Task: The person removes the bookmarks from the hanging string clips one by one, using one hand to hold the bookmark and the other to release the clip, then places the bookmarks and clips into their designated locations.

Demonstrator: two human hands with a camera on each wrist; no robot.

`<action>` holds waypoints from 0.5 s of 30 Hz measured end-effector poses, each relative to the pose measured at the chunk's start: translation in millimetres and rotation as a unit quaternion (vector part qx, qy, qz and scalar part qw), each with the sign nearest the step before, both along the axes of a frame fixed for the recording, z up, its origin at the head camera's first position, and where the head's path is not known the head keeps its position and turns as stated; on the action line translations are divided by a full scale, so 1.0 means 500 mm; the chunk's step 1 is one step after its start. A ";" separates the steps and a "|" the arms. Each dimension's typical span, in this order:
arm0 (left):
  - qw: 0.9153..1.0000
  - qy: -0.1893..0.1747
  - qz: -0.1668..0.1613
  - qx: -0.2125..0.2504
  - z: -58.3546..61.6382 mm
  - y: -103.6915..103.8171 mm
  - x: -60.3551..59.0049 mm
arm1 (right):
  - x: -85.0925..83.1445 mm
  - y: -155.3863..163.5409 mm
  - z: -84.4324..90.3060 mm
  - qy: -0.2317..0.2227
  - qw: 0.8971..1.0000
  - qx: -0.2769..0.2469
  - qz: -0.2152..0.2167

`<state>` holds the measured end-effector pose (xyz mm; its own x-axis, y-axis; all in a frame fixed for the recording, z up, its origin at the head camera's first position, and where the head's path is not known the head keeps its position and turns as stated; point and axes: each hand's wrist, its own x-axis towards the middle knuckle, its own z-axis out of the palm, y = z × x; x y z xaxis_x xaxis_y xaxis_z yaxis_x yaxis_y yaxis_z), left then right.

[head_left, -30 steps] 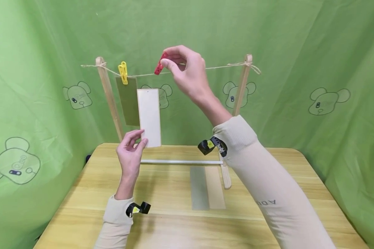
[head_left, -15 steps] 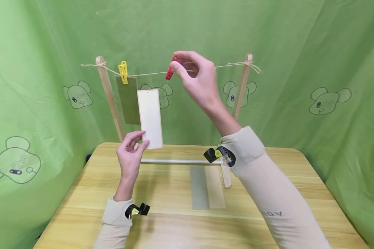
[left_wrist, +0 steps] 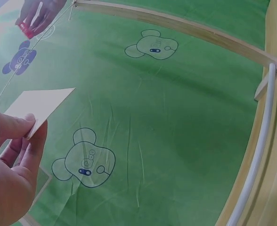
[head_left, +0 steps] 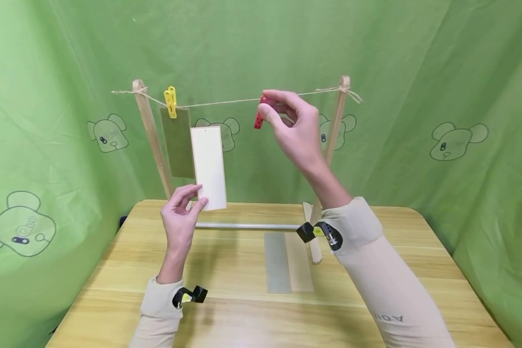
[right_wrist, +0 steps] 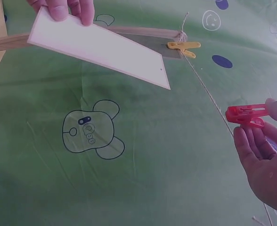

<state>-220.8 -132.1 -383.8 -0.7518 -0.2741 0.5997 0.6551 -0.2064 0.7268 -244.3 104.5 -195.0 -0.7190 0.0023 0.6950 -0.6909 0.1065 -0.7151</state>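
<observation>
Left hand pinches the white card by its lower corner; right hand pinches the red clothespin beside the string.

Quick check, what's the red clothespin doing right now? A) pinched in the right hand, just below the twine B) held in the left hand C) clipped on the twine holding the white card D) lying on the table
A: the right hand pinches the red clothespin just under the twine, while the left hand holds the white card by its lower edge.
</observation>
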 end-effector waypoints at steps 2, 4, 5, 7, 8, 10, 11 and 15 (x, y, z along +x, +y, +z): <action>1.000 0.000 0.001 -0.001 0.000 0.000 0.001 | 0.006 0.008 -0.007 0.003 1.000 0.000 -0.003; 1.000 -0.001 0.002 -0.002 0.000 0.000 0.002 | 0.010 0.016 -0.013 0.009 1.000 -0.002 -0.004; 1.000 -0.001 0.002 -0.002 0.000 0.001 0.002 | 0.012 0.020 -0.016 0.012 1.000 -0.004 -0.005; 1.000 -0.003 0.001 -0.003 0.001 0.002 0.004 | 0.014 0.028 -0.023 0.021 1.000 -0.009 -0.005; 1.000 -0.003 0.000 -0.003 0.001 0.002 0.004 | 0.016 0.032 -0.027 0.024 1.000 -0.011 -0.005; 1.000 -0.003 -0.002 -0.004 0.002 0.003 0.006 | 0.018 0.040 -0.034 0.028 0.999 -0.016 -0.006; 1.000 -0.004 -0.003 -0.004 0.002 0.003 0.007 | 0.019 0.044 -0.038 0.031 0.999 -0.018 -0.006; 1.000 -0.002 -0.011 -0.006 0.003 0.005 0.011 | 0.023 0.060 -0.057 0.035 0.999 -0.023 -0.005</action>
<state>-215.5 -129.6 -382.2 -0.7595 -0.2507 0.6002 0.6481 -0.2125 0.7313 -232.7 134.6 -223.4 -0.6683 0.0424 0.7427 -0.7385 0.0823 -0.6692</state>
